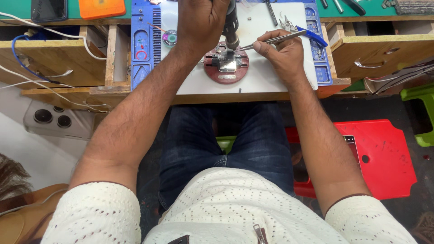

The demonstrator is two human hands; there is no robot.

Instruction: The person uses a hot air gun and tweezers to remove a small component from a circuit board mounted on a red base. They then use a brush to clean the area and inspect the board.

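Left hand (201, 20) clenches the hot-air nozzle (232, 27) upright over the clamped circuit board (227, 61); right hand (282, 54) grasps tweezers (271, 40), tips pointing left toward it.

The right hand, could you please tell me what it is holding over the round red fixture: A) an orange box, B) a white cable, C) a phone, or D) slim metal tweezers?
D: the right hand pinches slim metal tweezers whose tips reach toward the round red fixture.
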